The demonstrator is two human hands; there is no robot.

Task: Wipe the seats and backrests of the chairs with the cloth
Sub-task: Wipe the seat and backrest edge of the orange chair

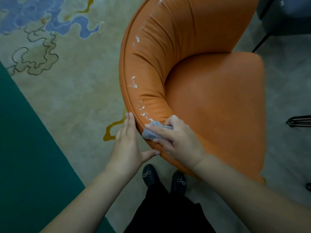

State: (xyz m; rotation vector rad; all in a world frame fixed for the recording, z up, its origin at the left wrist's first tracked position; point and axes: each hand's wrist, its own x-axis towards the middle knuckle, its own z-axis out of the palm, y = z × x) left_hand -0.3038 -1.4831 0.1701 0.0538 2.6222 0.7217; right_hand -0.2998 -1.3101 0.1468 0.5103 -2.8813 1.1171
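Cloth on chair backrest, seat to its right.

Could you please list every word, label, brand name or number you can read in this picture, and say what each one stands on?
There is no readable text in this view.
The orange chair bears only white smears, no label.
The grey cloth under the right hand shows no tag.
The rug has wavy patterns, not letters.
The shoes carry small bow ornaments, not writing.
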